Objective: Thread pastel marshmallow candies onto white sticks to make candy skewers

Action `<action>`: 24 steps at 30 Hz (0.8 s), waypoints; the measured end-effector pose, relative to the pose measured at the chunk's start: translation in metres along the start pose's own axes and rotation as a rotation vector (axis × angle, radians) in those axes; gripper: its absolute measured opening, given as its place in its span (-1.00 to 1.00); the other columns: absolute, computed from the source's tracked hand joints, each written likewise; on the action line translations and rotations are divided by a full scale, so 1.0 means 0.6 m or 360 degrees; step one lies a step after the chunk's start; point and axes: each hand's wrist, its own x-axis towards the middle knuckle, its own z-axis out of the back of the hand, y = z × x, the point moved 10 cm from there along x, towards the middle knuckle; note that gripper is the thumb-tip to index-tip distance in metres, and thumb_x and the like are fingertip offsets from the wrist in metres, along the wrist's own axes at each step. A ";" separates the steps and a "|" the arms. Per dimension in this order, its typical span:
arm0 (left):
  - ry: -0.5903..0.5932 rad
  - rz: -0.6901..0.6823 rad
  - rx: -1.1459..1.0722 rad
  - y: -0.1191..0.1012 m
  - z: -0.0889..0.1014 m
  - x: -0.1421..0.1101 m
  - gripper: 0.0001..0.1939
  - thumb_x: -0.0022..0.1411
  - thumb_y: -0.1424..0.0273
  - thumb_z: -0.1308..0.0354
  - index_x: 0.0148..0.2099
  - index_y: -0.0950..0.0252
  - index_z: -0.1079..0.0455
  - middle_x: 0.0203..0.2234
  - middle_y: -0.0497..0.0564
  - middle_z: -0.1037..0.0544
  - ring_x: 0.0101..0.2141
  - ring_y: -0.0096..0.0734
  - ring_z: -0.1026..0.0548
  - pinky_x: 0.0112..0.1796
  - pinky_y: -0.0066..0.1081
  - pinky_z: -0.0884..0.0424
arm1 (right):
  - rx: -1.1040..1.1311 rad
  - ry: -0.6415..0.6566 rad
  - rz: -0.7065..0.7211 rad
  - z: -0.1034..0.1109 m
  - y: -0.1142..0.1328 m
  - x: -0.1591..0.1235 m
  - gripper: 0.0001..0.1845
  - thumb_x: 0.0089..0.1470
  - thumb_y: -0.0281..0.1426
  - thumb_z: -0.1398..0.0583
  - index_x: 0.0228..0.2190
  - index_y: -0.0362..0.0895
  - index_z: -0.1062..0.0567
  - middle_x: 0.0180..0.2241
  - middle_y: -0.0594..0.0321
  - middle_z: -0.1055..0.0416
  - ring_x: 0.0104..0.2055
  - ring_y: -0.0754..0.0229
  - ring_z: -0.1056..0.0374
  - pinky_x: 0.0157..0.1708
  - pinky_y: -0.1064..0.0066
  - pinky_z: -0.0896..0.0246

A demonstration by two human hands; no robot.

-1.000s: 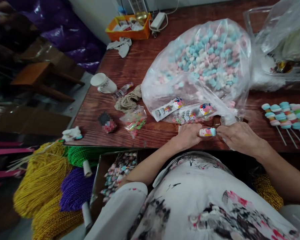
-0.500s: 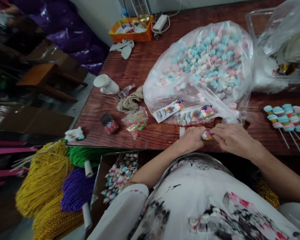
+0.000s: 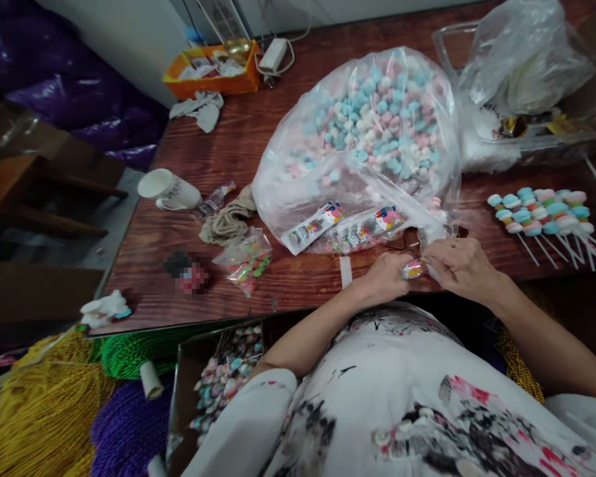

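Near the table's front edge, my left hand (image 3: 381,281) is closed around a small printed plastic packet (image 3: 413,268), whose colourful end sticks out between my hands. My right hand (image 3: 461,270) pinches at the packet's right end, fingers bent and pressed together. Most of the packet is hidden by my fingers. Just beyond my hands lie two flat printed packets (image 3: 315,227), partly against a large clear bag (image 3: 298,146) full of pink, blue and white candies (image 3: 372,99). A white strip (image 3: 346,271) lies left of my left hand.
Candy skewers on white sticks (image 3: 541,212) lie at right, below a clear plastic tray (image 3: 531,142). Toward the left are a small bag of gummies (image 3: 248,262), a beige cloth (image 3: 228,222), a white mug (image 3: 169,190) and an orange basket (image 3: 211,83). A box of candies (image 3: 228,371) stands below the table.
The view has turned to the right, so the table things appear further left and more skewers show. Both hands stay together at the packet, with only slight finger movement.
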 end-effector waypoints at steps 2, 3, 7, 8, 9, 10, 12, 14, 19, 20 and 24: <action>0.0106 -0.0015 -0.0349 -0.008 0.000 -0.007 -0.58 -0.06 0.17 -0.40 -0.22 0.33 -0.46 -0.41 -0.08 -0.49 -0.37 -0.49 -0.42 -0.33 -0.51 -0.34 | 0.0054 0.0011 0.0081 0.005 0.002 -0.007 -0.80 0.11 -0.55 -0.04 -0.43 -0.15 -0.44 -0.48 0.23 -0.45 -0.40 0.23 -0.33 -0.34 0.41 -0.09; 0.0164 -0.0023 -0.0533 -0.012 0.003 -0.012 -0.52 -0.06 0.16 -0.40 -0.13 0.32 -0.46 -0.34 -0.05 -0.52 -0.33 -0.48 -0.43 -0.30 -0.51 -0.35 | 0.0083 0.0007 0.0117 0.008 0.004 -0.010 -0.81 0.11 -0.55 -0.05 -0.41 -0.15 -0.44 -0.47 0.23 -0.45 -0.39 0.23 -0.34 -0.33 0.41 -0.11; 0.0399 0.0158 -0.0910 0.001 0.006 -0.036 -0.43 0.04 0.08 -0.33 0.05 0.25 -0.45 -0.22 0.03 -0.55 -0.35 -0.53 -0.44 -0.37 -0.54 -0.34 | 0.0167 -0.0072 0.0159 0.022 0.007 -0.022 -0.84 0.15 -0.54 -0.07 -0.37 -0.16 -0.45 -0.43 0.21 -0.47 -0.36 0.22 -0.38 -0.32 0.41 -0.16; 0.0452 0.0239 -0.0934 0.010 0.001 -0.044 -0.45 0.06 0.05 -0.31 0.02 0.28 -0.48 -0.28 0.03 -0.56 -0.41 -0.57 -0.42 -0.42 -0.56 -0.32 | 0.0192 -0.0094 0.0180 0.024 0.011 -0.023 -0.84 0.16 -0.54 -0.07 -0.37 -0.16 -0.44 -0.44 0.22 -0.47 -0.37 0.23 -0.38 -0.33 0.42 -0.17; 0.0482 0.0311 -0.0965 0.017 -0.004 -0.051 -0.46 0.06 0.03 -0.30 -0.03 0.31 -0.51 -0.36 0.02 -0.56 -0.47 -0.60 -0.40 -0.47 -0.58 -0.29 | 0.0219 -0.0116 0.0209 0.025 0.017 -0.024 -0.83 0.16 -0.55 -0.07 -0.38 -0.15 -0.44 -0.45 0.23 -0.46 -0.39 0.24 -0.37 -0.34 0.42 -0.17; 0.0476 0.0368 -0.1011 0.023 -0.008 -0.056 -0.46 0.04 0.01 -0.31 -0.09 0.35 -0.53 -0.42 0.01 -0.55 -0.53 -0.63 -0.38 -0.51 -0.59 -0.27 | 0.0248 -0.0137 0.0241 0.026 0.024 -0.023 -0.82 0.16 -0.56 -0.07 -0.39 -0.14 -0.44 -0.46 0.25 -0.46 -0.40 0.25 -0.37 -0.35 0.43 -0.18; 0.0345 0.0434 -0.1147 0.031 -0.011 -0.063 -0.45 -0.06 0.01 -0.37 -0.24 0.42 -0.54 -0.52 0.01 -0.54 -0.60 -0.64 -0.36 -0.57 -0.60 -0.23 | 0.0301 -0.0181 0.0278 0.028 0.035 -0.019 -0.82 0.16 -0.56 -0.07 -0.39 -0.14 -0.44 -0.47 0.26 -0.45 -0.42 0.27 -0.36 -0.37 0.44 -0.19; 0.0158 0.0457 -0.1270 0.036 -0.011 -0.066 -0.46 -0.16 0.03 -0.43 -0.34 0.45 -0.53 -0.57 0.01 -0.53 -0.64 -0.63 -0.36 -0.61 -0.59 -0.22 | 0.0346 -0.0215 0.0260 0.026 0.040 -0.014 -0.83 0.16 -0.55 -0.08 -0.39 -0.13 -0.44 -0.48 0.27 -0.44 -0.43 0.27 -0.36 -0.39 0.44 -0.19; -0.0108 0.0500 -0.1240 0.046 -0.016 -0.068 -0.47 -0.15 0.01 -0.41 -0.41 0.43 -0.50 -0.68 -0.08 -0.44 -0.72 -0.69 -0.26 -0.70 -0.62 -0.12 | 0.0411 -0.0305 0.0165 0.011 0.035 -0.012 -0.83 0.17 -0.52 -0.09 -0.41 -0.12 -0.44 -0.49 0.26 -0.44 -0.43 0.26 -0.37 -0.39 0.42 -0.20; -0.0166 0.0508 -0.1215 0.051 -0.013 -0.065 -0.48 -0.13 0.00 -0.39 -0.39 0.42 -0.50 -0.68 -0.09 -0.43 -0.73 -0.70 -0.25 -0.71 -0.63 -0.12 | 0.0457 -0.0342 0.0108 0.008 0.027 -0.015 -0.85 0.17 -0.51 -0.10 -0.39 -0.11 -0.45 -0.47 0.26 -0.45 -0.41 0.25 -0.38 -0.37 0.42 -0.22; -0.0442 0.0412 -0.1217 0.056 0.005 -0.043 -0.49 -0.03 0.00 -0.34 -0.28 0.38 -0.51 -0.63 -0.11 -0.44 -0.74 -0.71 -0.22 -0.75 -0.64 -0.10 | 0.1006 -0.0777 -0.0427 0.008 -0.046 -0.052 -0.65 0.16 -0.39 -0.17 0.01 -0.01 -0.40 -0.30 0.27 -0.47 -0.42 0.30 -0.34 -0.39 0.42 -0.26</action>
